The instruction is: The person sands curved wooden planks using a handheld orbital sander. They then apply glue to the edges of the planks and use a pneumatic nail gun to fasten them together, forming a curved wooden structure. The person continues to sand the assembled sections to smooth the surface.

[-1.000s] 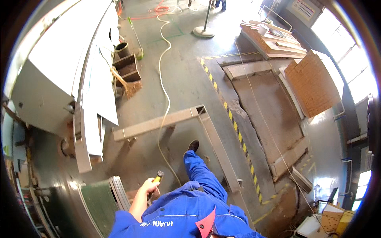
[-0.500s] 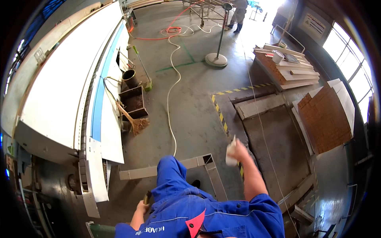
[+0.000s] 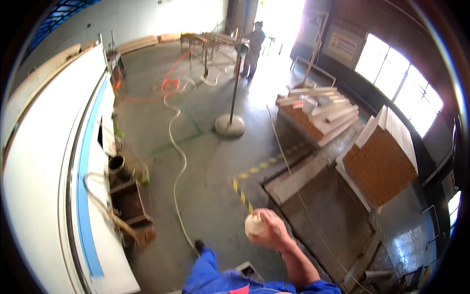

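Note:
My right hand [image 3: 272, 231] is closed around a white bottle [image 3: 254, 225] with a pale pointed tip, probably a squeeze bottle, held out in front of my body. Beneath it lies the floor beside the yellow-and-black striped tape [image 3: 243, 198]. My left hand is out of the picture. One blue-clad leg [image 3: 203, 267] is stretched forward, its dark shoe [image 3: 199, 245] close to the pale hose [image 3: 182, 171].
A recessed pit [image 3: 323, 208] lies to the right, with stacked boards [image 3: 338, 120] and a brown-sided stack [image 3: 384, 164] beyond. A round-based stand [image 3: 230, 126] is ahead. Left are a long white panel [image 3: 41, 181], a broom [image 3: 143, 236] and a box [image 3: 132, 203]. A person [image 3: 253, 49] stands far off.
I have stepped forward past the pale frame on the floor, and the view has tilted up. My right hand still holds the bottle; my left hand, earlier holding a small brownish object, has left view.

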Demonstrator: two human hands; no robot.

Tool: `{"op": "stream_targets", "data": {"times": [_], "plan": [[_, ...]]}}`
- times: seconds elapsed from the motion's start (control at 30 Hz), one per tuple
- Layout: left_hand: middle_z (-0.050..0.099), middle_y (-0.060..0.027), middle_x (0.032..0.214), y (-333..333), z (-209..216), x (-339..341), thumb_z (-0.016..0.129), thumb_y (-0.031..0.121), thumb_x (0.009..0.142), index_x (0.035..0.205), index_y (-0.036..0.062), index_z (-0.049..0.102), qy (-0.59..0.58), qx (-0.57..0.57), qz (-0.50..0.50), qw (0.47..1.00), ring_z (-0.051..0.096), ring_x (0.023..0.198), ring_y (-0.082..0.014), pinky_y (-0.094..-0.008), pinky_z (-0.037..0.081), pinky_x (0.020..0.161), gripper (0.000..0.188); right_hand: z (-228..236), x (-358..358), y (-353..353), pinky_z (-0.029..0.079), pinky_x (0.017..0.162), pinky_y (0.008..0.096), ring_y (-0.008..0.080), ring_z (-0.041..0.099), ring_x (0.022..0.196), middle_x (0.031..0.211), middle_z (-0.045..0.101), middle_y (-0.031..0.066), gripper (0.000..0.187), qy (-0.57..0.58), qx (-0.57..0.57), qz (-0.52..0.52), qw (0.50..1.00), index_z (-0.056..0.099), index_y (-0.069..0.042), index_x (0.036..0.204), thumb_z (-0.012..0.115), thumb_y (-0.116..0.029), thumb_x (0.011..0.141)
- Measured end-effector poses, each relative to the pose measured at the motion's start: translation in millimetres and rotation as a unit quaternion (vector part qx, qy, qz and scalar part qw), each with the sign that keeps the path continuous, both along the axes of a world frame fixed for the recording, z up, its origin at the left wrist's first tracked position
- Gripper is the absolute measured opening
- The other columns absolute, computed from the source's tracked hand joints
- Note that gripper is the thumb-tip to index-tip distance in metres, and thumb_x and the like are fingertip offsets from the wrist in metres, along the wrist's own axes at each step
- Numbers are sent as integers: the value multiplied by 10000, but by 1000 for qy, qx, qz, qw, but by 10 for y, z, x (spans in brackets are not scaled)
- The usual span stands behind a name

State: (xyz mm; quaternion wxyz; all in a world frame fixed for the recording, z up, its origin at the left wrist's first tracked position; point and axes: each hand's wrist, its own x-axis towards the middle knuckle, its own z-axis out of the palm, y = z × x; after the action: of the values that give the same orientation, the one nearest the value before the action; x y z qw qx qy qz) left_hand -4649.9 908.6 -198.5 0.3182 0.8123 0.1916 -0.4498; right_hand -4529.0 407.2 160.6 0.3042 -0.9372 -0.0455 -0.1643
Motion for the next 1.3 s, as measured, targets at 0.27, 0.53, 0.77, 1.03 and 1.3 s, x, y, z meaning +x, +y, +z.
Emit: {"op": "stream_targets", "data": {"times": [0.27, 0.53, 0.77, 1.03, 1.3], "plan": [[768, -226, 1026, 601, 783, 2899, 795, 309, 806, 1144, 3, 730, -99, 21, -100, 990, 755, 987, -350, -455, 579, 890, 461, -2213, 1232, -1303, 579, 955, 475, 406, 704, 1120, 1141, 723, 244, 488, 398, -5, -255, 881, 739, -31, 1071, 769, -412, 767], [689, -113, 1044, 712, 1110, 5255, 723, 254, 936, 1466, 28, 551, -283, -16, 138, 949, 658, 795, -187, -354, 547, 706, 602, -3243, 839, -1070, 602, 806, 429, 236, 738, 860, 944, 767, 127, 375, 727, 296, -315, 533, 754, -10, 923, 925, -277, 723], [698, -57, 787, 750, 487, 6007, 740, 312, 938, 1140, 52, 731, -21, -48, 179, 982, 651, 649, -175, -360, 519, 582, 330, -3901, 3628, -879, 603, 878, 440, 241, 742, 981, 1085, 771, 122, 458, 753, 309, -195, 547, 774, -26, 1059, 937, -293, 725], [686, -85, 756, 163, 696, 7289, 712, 323, 971, 1031, 56, 703, -4, -44, 269, 962, 635, 611, -209, -392, 501, 543, 274, -3128, 9047, -1149, 611, 905, 462, 344, 764, 1030, 1104, 787, 154, 636, 588, -196, 79, 781, 801, -65, 1127, 846, -538, 705], [672, -94, 740, 28, 100, 9633, 690, 307, 987, 993, 61, 682, 20, -93, 309, 946, 624, 589, -221, -404, 489, 523, 245, -643, 12448, 378, 575, 930, 500, 393, 706, 1135, 1175, 734, 197, 688, 329, -224, 83, 914, 588, -60, 1240, 837, -413, 705]]}}
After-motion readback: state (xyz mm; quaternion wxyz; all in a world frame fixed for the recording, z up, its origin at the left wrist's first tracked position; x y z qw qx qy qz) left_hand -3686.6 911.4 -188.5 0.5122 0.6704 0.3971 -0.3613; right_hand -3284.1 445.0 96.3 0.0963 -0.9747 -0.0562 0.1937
